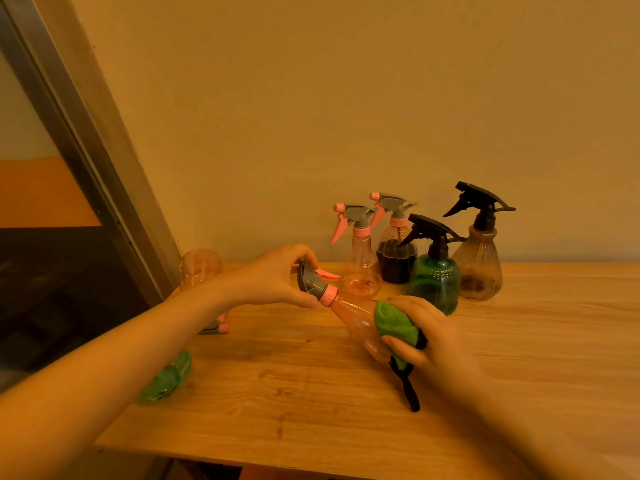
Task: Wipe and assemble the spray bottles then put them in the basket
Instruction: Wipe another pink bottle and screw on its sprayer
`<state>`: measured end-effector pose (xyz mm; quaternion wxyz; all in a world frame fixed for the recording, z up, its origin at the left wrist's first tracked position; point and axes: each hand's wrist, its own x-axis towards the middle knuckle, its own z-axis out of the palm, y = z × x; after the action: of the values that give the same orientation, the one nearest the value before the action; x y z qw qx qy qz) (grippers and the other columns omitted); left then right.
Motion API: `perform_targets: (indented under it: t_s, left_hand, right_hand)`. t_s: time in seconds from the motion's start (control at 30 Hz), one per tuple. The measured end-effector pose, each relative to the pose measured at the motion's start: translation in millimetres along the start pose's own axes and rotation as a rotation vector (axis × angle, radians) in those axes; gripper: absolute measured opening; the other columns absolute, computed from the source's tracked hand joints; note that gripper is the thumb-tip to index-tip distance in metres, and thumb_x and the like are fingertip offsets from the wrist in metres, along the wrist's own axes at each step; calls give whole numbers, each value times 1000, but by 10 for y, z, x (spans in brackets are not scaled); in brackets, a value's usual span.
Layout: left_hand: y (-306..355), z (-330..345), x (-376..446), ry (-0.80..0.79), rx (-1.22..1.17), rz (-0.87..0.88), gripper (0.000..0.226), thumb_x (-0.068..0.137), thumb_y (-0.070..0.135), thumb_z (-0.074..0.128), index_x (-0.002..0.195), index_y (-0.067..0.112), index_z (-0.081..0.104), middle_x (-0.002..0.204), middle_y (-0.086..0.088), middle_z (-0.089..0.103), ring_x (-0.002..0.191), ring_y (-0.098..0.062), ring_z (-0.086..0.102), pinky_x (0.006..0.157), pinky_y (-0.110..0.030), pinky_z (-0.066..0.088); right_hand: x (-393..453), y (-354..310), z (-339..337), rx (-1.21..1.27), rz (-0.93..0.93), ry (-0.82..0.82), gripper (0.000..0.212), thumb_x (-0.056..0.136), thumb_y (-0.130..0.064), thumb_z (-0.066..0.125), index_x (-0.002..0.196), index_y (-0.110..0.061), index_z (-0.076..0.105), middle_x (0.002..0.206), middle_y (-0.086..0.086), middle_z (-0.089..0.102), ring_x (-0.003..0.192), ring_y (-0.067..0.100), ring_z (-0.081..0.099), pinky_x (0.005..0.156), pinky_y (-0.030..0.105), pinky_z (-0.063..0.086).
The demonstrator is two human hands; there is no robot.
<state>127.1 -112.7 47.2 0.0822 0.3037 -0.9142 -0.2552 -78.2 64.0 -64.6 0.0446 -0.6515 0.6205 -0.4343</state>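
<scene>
The person holds a pink spray bottle (356, 322) tilted above the desk (311, 393), its neck up toward the left. The left hand (277, 275) grips the grey spray head (310, 282), fingers curled around it near the pink collar. The right hand (426, 332) presses a green cloth (394, 322) around the bottle's body, with fingers and thumb closed on cloth and bottle together.

I think the step is wiping, perhaps with the head being screwed tight. To do it well, the left hand should keep the head steady while the right turns the cloth around the whole body, down to the base, without squeezing the thin plastic too hard.

Four assembled bottles stand by the wall: two pink (360, 258), one green (434, 271), one brownish (479, 261). Another green bottle (169, 375) lies at the desk's left edge. No basket is in view.

I can read no brand, label or writing on any bottle.
</scene>
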Motion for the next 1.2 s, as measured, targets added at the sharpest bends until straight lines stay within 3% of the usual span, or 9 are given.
perform_targets:
  t_s: [0.2,0.3,0.5,0.73,0.83,1.03,1.1,1.2]
  left_hand:
    - [76,-59,-19,-22,150,48,69,65,36,84,122,26,45,124,6,45,115,-11,46,97,-24,42]
    - [79,-53,-34,-5,220,112,74,62,40,85,122,27,44,126,4,44,115,-11,46,101,-29,42]
    - [129,21,-62,25,477,297,83,70,43,80,138,22,38,144,4,32,132,-10,26,100,-13,21]
    - [-7,73,-97,56,502,333,84,70,37,80,139,20,37,139,0,40,128,-16,34,103,-28,35]
    - [-94,90,-101,61,495,324,88,68,40,81,140,18,36,138,0,42,127,-15,36,102,-26,34]
    - [-152,97,-93,73,546,392,88,65,45,82,137,16,39,136,-4,46,126,-20,39,103,-39,40]
    - [-161,99,-90,136,604,485,90,61,44,85,134,18,40,132,-7,51,125,-25,43,100,-41,45]
    - [-137,104,-80,235,730,618,94,54,43,88,131,19,39,126,-8,56,121,-27,41,90,-38,48]
  right_hand:
    - [-12,20,18,-59,0,-20,55,82,-63,51,131,-40,45,130,-26,42,124,-3,39,101,19,36]
    - [99,-52,17,-72,-13,-59,57,81,-58,54,133,-36,46,128,-23,44,120,-2,42,101,23,40]
    - [368,-265,94,-193,-100,-122,57,84,-49,62,136,-33,44,131,-14,51,116,4,48,95,22,43]
    - [295,-164,80,-230,-129,-155,61,85,-49,60,140,-34,40,129,-15,51,114,4,50,93,27,45]
    - [217,-89,21,-127,-84,-160,57,83,-52,59,136,-37,42,127,-21,49,114,-3,47,95,22,44]
    - [88,19,-83,94,36,-117,44,82,-53,64,122,-44,49,115,-24,54,108,-2,53,86,19,47]
    - [105,12,-110,145,100,-120,38,77,-53,63,113,-46,52,106,-17,59,98,0,57,79,23,51]
    - [213,-31,-120,173,145,-178,44,74,-56,62,112,-32,60,99,-8,64,89,6,62,77,35,54]
